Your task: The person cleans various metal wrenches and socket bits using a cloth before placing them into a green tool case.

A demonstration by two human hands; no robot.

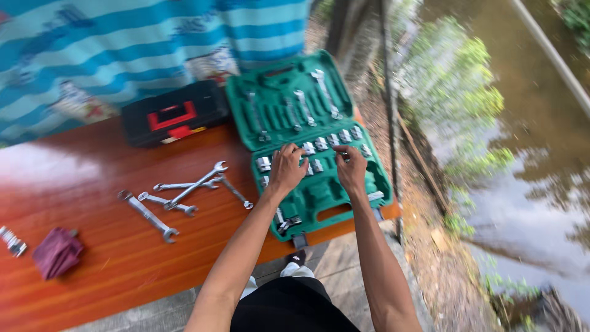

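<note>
An open green tool case (319, 203) is laid on the right end of a reddish wooden worktop (92, 270), its lid folded back on the far side with several spanners (305, 106) clipped into it. Both hands are placed over the near half of the case, where a row of shiny sockets (335, 140) is seated in moulded slots. The left hand (287, 167) is spread over the left part of that row, its fingers (295, 149) curled down onto the sockets there; whether one is gripped cannot be told. The right hand (351, 167) is set just beside it to the right, its fingers (342, 152) bent towards a socket in the row, and whether they are closed on it cannot be told either. To the left of the case, loose spanners (184, 195) are scattered on the worktop, some crossed over each other. Further left, near the edge, a folded dark red cloth (56, 252) is seen, with a small cluster of metal pieces (12, 241) beside it. On the far side, a black case with a red latch (173, 114) is set just left of the green lid, and blue and white striped fabric (123, 43) is seen behind it. Water and greenery are visible beyond the right end of the worktop.
</note>
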